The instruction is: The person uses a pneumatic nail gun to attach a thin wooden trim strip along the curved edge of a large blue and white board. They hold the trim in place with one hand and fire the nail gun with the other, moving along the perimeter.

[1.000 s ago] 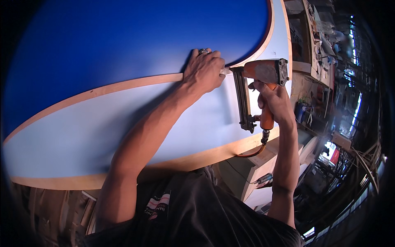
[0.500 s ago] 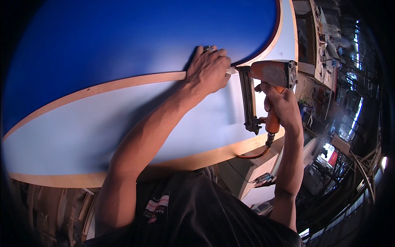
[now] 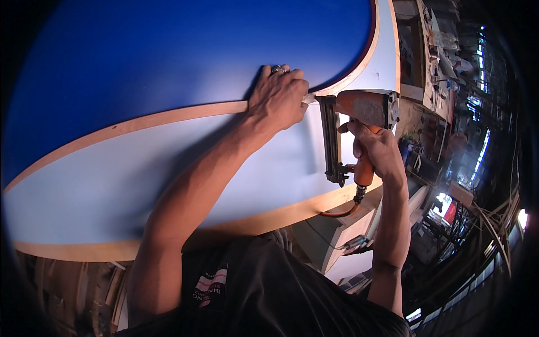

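From the left edge of the frame, a narrow, pale wooden strip [image 3: 168, 115] rises toward the centre, its long axis bending along the join between a glossy blue curved panel [image 3: 185, 50] and a smooth pale-blue panel [image 3: 101, 180]. It looks light and springy, probably best steadied close to the working spot.

Near the centre, the left hand [image 3: 278, 101] arches over the strip, fingers bent and close together; whether they pinch it is hidden.

Right of centre sits an orange nail gun [image 3: 362, 106] with a slim black magazine [image 3: 331, 143]. Its body lies roughly crosswise, nose leftward beside the left hand; magazine and handle run toward the lower edge. It looks rigid and top-heavy, best held by the handle, where the right hand [image 3: 382, 149] wraps firmly. Below, an orange hose [image 3: 341, 213] trails leftward.
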Motion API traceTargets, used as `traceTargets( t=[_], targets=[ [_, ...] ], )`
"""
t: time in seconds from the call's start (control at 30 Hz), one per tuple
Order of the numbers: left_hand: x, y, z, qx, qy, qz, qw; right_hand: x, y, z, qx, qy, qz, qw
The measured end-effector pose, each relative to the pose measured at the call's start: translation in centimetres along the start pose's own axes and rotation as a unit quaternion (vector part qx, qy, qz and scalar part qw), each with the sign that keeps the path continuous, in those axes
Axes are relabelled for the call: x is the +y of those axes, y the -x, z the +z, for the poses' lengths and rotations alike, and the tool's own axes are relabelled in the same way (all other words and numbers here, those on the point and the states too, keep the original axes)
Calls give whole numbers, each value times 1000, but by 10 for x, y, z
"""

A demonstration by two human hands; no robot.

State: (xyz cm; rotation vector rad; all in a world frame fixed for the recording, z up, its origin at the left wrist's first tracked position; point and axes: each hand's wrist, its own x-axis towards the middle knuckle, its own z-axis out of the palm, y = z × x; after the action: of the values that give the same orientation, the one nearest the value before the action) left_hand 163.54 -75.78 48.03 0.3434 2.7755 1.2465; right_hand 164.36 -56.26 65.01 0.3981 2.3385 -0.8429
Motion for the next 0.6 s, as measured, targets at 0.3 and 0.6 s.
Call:
traceTargets(
  t=[0.3,0.6],
  targets=[
    [-1,-4,2,19,-9,2,1000,5,-10,0,7,-21,-30,999],
    [-16,12,-17,64,-2,42,997,23,14,4,39,-164,-26,985]
  ],
)
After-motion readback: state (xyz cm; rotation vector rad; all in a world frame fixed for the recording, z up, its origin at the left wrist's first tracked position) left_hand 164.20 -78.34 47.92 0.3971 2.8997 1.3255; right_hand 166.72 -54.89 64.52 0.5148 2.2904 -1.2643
